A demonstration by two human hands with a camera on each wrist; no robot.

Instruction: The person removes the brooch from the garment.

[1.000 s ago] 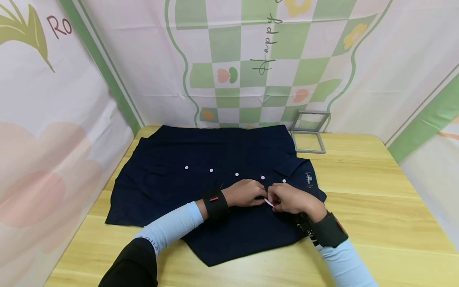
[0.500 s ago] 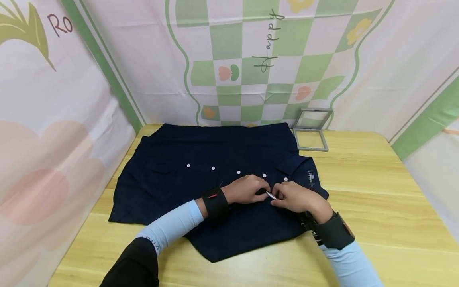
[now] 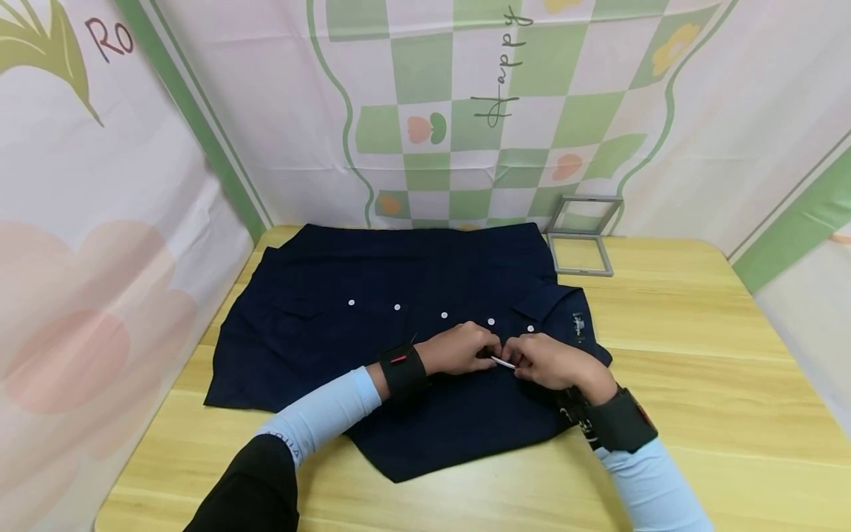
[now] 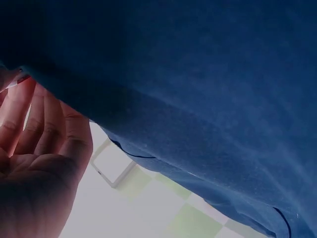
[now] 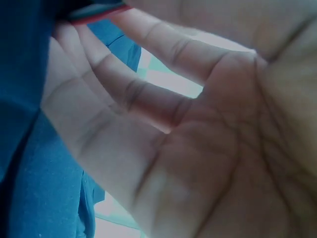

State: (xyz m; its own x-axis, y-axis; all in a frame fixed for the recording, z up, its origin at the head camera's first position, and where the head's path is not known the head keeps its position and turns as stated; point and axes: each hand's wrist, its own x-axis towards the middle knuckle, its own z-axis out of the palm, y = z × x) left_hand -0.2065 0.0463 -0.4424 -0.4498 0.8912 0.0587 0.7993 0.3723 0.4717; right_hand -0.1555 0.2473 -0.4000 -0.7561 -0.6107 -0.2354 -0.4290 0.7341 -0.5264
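A navy button-up shirt [image 3: 412, 270] lies spread on the table, white buttons down its middle and its collar to the right. My left hand [image 3: 463, 349] and right hand [image 3: 555, 360] meet low over its near half, just below the button row. Between their fingertips is a small, thin white piece [image 3: 503, 363], seen nearly edge-on; the right wrist view shows its red edge [image 5: 99, 17]. My left fingers pinch its left end and my right thumb and fingers its right end. The shirt cloth partly hides the fingertips in both wrist views.
A small grey hinged case [image 3: 580, 255] with clear windows stands open at the back right, near the shirt's collar. The wooden table [image 3: 685, 355] reaches back to a printed cloth backdrop [image 3: 425, 111]. Another cloth hangs at the left.
Both hands stay over the same part of the shirt. The white piece has turned to lie flatter, and the right fingers have shifted their grip slightly. The head view has tilted a little.
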